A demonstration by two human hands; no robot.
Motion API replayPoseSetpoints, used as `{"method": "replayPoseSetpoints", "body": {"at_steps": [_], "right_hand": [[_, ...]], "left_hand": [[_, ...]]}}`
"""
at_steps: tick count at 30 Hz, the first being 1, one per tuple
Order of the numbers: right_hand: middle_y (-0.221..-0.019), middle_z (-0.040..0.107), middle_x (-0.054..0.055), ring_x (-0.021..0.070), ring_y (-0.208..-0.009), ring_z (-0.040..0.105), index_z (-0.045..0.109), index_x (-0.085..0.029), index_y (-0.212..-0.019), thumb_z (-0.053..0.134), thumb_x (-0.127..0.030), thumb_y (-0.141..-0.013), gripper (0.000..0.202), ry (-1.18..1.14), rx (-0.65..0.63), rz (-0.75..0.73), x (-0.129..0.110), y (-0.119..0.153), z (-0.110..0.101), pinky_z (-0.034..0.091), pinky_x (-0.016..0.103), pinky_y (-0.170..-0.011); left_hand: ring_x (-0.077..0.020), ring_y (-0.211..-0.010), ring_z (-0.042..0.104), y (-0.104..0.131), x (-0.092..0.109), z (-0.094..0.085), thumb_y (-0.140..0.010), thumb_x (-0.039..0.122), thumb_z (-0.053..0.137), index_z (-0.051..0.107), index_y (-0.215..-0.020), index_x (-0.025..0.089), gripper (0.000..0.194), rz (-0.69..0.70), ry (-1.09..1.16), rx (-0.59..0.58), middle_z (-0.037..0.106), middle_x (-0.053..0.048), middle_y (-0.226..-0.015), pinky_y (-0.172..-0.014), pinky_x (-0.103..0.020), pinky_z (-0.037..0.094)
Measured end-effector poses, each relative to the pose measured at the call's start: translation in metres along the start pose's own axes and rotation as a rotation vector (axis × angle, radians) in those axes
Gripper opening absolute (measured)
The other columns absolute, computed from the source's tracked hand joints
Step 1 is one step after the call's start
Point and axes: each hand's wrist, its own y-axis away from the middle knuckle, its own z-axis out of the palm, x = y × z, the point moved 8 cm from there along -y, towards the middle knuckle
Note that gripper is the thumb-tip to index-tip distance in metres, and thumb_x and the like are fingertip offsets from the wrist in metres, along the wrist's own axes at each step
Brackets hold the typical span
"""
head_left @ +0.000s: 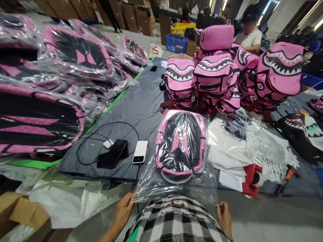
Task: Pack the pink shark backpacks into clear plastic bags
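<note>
A pink and black backpack (180, 144) lies on the grey cloth-covered table in front of me, back panel and straps upward. It is inside a clear plastic bag (151, 178), whose loose open end reaches over the table's front edge towards my body. My left hand (124, 208) pinches the bag's left corner. At the opposite corner, my right hand (224, 215) has its fingers closed on the plastic edge. The film is stretched between both hands, and the backpack sits beyond them.
Bagged backpacks (78, 53) are piled at left. Unbagged pink backpacks (214, 74) with shark mouths stand at the back right. A white power bank (140, 152), black phones (114, 154), white papers (229, 179) and a red tape dispenser (252, 179) lie nearby. Another person (252, 37) is behind.
</note>
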Motion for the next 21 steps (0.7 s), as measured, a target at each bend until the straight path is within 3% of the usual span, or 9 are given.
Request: {"method": "replayPoseSetpoints", "body": {"at_steps": [4,6,8,10,12,14,17,21], "right_hand": [[-0.07,0.065,0.003,0.024,-0.065,0.061,0.059,-0.024,-0.074,0.058,-0.059,-0.062,0.037,0.033,-0.089,0.007,-0.008,0.002,-0.015,0.05,0.038,-0.068],[-0.078,0.069,0.008,0.0278,-0.076,0.065,0.061,-0.023,-0.076,0.055,-0.062,-0.062,0.043,0.043,-0.077,0.073,-0.012,-0.01,-0.021,0.051,0.041,-0.075],[-0.084,0.072,0.01,0.0289,-0.083,0.066,0.064,-0.021,-0.079,0.051,-0.067,-0.064,0.051,0.036,-0.095,0.118,-0.019,-0.025,-0.018,0.052,0.041,-0.079],[-0.083,0.073,0.009,0.0276,-0.082,0.067,0.067,-0.019,-0.081,0.048,-0.072,-0.068,0.058,0.019,-0.17,0.129,-0.028,-0.038,-0.004,0.052,0.038,-0.077],[-0.075,0.071,0.007,0.0259,-0.076,0.065,0.067,-0.019,-0.076,0.046,-0.077,-0.07,0.062,0.006,-0.255,0.126,-0.038,-0.041,0.012,0.052,0.036,-0.071],[-0.067,0.065,0.006,0.0245,-0.068,0.061,0.063,-0.019,-0.069,0.044,-0.081,-0.07,0.065,0.017,-0.274,0.114,-0.044,-0.038,0.021,0.049,0.035,-0.067],[-0.06,0.059,0.004,0.0246,-0.062,0.057,0.058,-0.023,-0.069,0.042,-0.087,-0.066,0.066,0.068,-0.178,0.102,-0.037,-0.038,0.016,0.047,0.037,-0.063],[-0.06,0.06,0.007,0.0311,-0.061,0.061,0.052,-0.031,-0.068,0.038,-0.086,-0.065,0.057,0.139,-0.101,0.077,-0.017,-0.049,0.016,0.048,0.045,-0.064]], "left_hand": [[-0.0272,-0.063,0.067,0.033,-0.054,-0.002,-0.077,0.067,0.044,0.068,-0.083,0.028,0.046,-0.208,0.048,-0.189,0.07,-0.003,-0.067,-0.065,-0.039,0.057],[-0.0296,-0.069,0.07,0.032,-0.067,-0.012,-0.076,0.064,0.045,0.068,-0.088,0.027,0.044,-0.289,0.017,-0.194,0.074,-0.005,-0.077,-0.071,-0.042,0.057],[-0.0331,-0.089,0.071,0.012,-0.055,-0.019,-0.075,0.065,0.047,0.068,-0.094,0.027,0.048,-0.293,-0.008,-0.149,0.077,-0.008,-0.097,-0.083,-0.046,0.056],[-0.0352,-0.107,0.067,-0.013,-0.023,-0.01,-0.071,0.072,0.051,0.067,-0.101,0.025,0.058,-0.277,0.033,-0.158,0.074,-0.01,-0.113,-0.095,-0.049,0.052],[-0.0357,-0.108,0.066,-0.029,0.009,0.015,-0.066,0.078,0.049,0.066,-0.097,0.022,0.066,-0.302,0.155,-0.263,0.075,-0.012,-0.108,-0.1,-0.051,0.048],[-0.0329,-0.09,0.07,-0.038,0.029,0.034,-0.064,0.083,0.045,0.065,-0.083,0.021,0.069,-0.316,0.194,-0.283,0.075,-0.011,-0.086,-0.09,-0.048,0.053],[-0.0257,-0.073,0.068,-0.043,0.031,0.049,-0.066,0.083,0.046,0.062,-0.072,0.02,0.065,-0.3,0.228,-0.254,0.071,-0.007,-0.071,-0.074,-0.038,0.055],[-0.0197,-0.06,0.061,-0.045,0.014,0.045,-0.08,0.074,0.04,0.058,-0.07,0.021,0.057,-0.273,0.216,-0.192,0.063,-0.002,-0.06,-0.061,-0.03,0.049]]}}
